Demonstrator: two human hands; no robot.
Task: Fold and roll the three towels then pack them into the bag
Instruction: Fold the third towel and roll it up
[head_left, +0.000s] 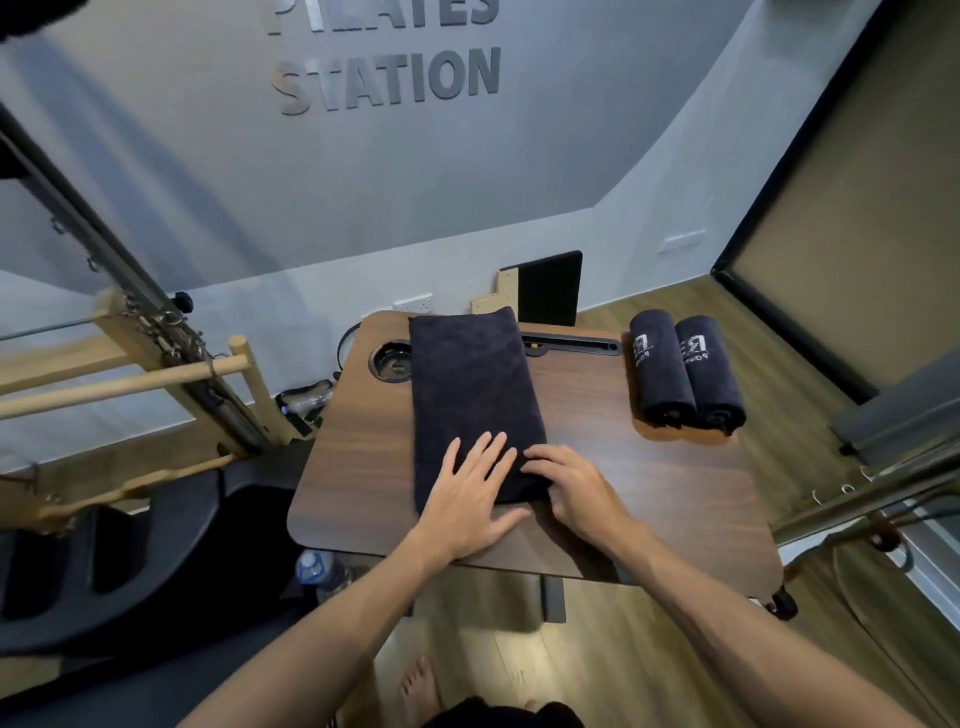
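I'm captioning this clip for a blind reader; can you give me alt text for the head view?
Two hands, left hand flat and right hand curled, press the near end of a dark folded towel on a wooden table. Two rolled towels lie side by side at its far right.

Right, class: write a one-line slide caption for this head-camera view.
Both hands, left hand and right hand, start rolling the third towel beside two rolled towels on the table.
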